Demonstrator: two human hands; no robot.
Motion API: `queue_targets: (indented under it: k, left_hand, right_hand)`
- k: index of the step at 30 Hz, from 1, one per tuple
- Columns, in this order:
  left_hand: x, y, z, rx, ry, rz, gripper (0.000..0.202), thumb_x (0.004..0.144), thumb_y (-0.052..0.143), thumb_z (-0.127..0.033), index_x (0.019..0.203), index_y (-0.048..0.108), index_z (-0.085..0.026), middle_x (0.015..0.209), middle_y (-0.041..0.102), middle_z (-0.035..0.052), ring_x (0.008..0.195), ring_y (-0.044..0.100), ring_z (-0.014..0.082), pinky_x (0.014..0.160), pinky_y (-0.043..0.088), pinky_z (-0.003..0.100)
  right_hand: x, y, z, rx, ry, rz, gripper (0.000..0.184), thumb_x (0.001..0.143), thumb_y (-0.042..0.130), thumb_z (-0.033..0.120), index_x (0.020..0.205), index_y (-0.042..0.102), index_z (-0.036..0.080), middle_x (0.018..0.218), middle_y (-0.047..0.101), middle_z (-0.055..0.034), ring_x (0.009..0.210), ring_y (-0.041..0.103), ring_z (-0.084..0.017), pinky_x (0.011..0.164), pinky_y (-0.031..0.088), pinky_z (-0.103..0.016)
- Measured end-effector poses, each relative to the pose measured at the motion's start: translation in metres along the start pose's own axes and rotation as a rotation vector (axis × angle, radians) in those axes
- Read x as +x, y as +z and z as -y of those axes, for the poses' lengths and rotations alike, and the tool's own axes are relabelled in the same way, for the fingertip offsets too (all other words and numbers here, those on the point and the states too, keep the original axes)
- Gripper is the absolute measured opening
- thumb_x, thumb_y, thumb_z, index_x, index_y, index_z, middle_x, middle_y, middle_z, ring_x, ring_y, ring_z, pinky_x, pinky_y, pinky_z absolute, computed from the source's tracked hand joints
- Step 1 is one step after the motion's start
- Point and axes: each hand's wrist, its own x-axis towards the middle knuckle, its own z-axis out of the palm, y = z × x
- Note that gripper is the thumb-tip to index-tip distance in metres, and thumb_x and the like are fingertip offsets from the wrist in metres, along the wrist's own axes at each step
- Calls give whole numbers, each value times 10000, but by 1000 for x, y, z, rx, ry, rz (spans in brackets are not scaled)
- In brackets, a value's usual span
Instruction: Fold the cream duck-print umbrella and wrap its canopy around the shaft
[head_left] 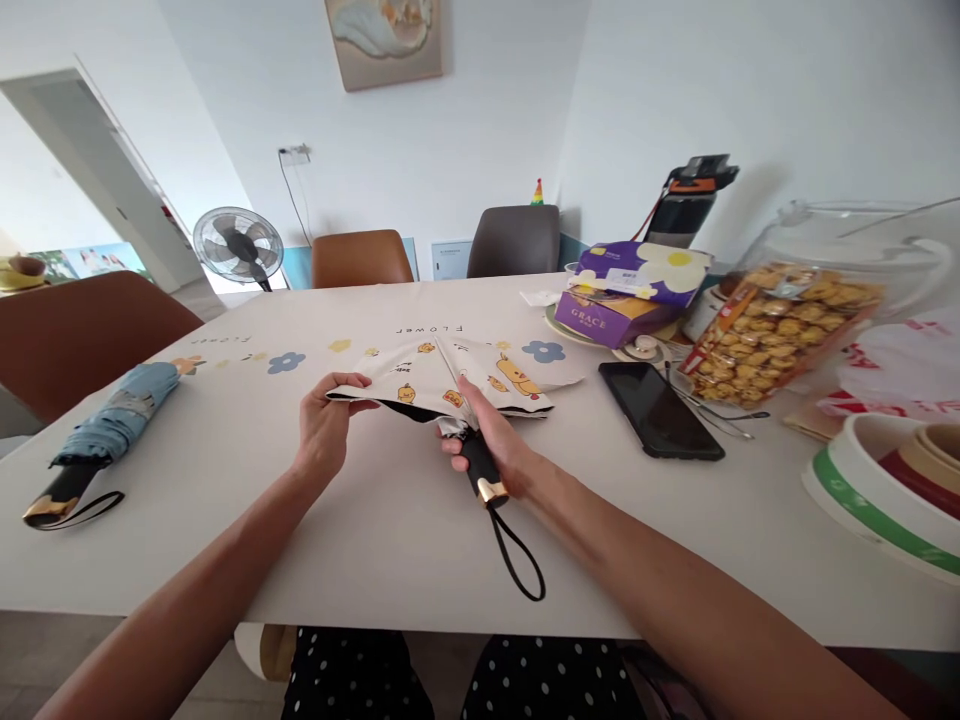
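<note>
A cream umbrella (431,375) with yellow cartoon prints and a dark underside lies partly folded over the table in front of me. My right hand (487,435) is wrapped round the top of its black handle, which has a gold end and a black wrist loop hanging toward me. The thumb presses on the cloth near the shaft. My left hand (330,420) pinches the canopy's left edge between thumb and fingers and holds that panel out sideways. A folded blue umbrella (124,415) with a black and gold handle rests at the left.
Right of the umbrella lies a black phone (660,410), with glasses (716,405) beside it. Beyond stand a purple tissue pack (645,268), a dark bottle (681,210) and a jar of snacks (784,320). Tape rolls (862,490) sit near the right edge. Chairs and a fan (238,245) are behind the table.
</note>
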Motion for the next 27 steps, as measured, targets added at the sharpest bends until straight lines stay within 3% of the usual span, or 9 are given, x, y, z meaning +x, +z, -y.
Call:
queue_targets:
  k: [5, 12, 14, 17, 19, 21, 25, 27]
  left_hand:
    - [-3, 0, -2, -16, -35, 8, 126, 554, 514, -106, 612, 608, -165, 818, 614, 26, 848, 558, 155, 714, 515, 286]
    - [1, -8, 1, -98, -79, -4, 146, 528, 467, -90, 585, 568, -178, 747, 574, 6, 747, 500, 112, 590, 372, 199]
    - [3, -12, 3, -6, 22, 21, 157, 526, 430, -84, 565, 547, -181, 700, 551, -3, 708, 484, 109, 610, 360, 218]
    - [5, -18, 4, 291, 304, 99, 185, 537, 368, -78, 513, 518, -184, 659, 538, -4, 687, 478, 118, 676, 356, 253]
    - [5, -19, 3, 463, 412, 165, 210, 542, 341, -81, 487, 513, -188, 641, 538, 0, 673, 479, 126, 679, 352, 265]
    - [6, -19, 3, 559, 368, 254, 222, 529, 329, -93, 468, 518, -192, 623, 543, 2, 645, 476, 132, 637, 349, 264]
    - [11, -22, 8, 645, 16, 383, 231, 491, 343, -110, 444, 548, -207, 596, 579, 2, 539, 446, 136, 508, 309, 251]
    - [15, -27, 12, 701, -101, 378, 247, 490, 383, -94, 444, 586, -227, 558, 586, -2, 493, 427, 141, 473, 285, 250]
  right_hand:
    - [5, -6, 1, -17, 19, -12, 409, 731, 589, 596, 785, 487, 204, 625, 451, 33, 429, 378, -57, 305, 327, -150]
    - [7, -9, 0, -78, 59, -91, 270, 730, 678, 359, 763, 477, 182, 645, 475, 24, 418, 392, -47, 298, 346, -152]
    - [7, -8, 1, -79, 54, -96, 241, 722, 683, 300, 757, 480, 176, 635, 462, 30, 421, 390, -45, 301, 354, -151]
    - [6, -8, 3, -89, 50, -113, 209, 711, 670, 227, 720, 469, 171, 590, 424, 45, 415, 377, -46, 300, 354, -151]
    - [4, -7, 5, -98, 53, -127, 205, 702, 655, 189, 691, 451, 172, 558, 399, 54, 410, 369, -47, 302, 349, -150]
    - [2, -7, 6, -112, 52, -147, 208, 691, 642, 167, 670, 435, 175, 532, 384, 59, 404, 364, -48, 304, 344, -150]
    - [-1, -3, 6, -169, 52, -164, 204, 688, 622, 168, 656, 420, 181, 509, 389, 53, 396, 368, -56, 301, 338, -160]
    - [-2, -1, 6, -174, 32, -170, 204, 678, 613, 149, 652, 414, 184, 513, 384, 53, 403, 376, -62, 299, 338, -165]
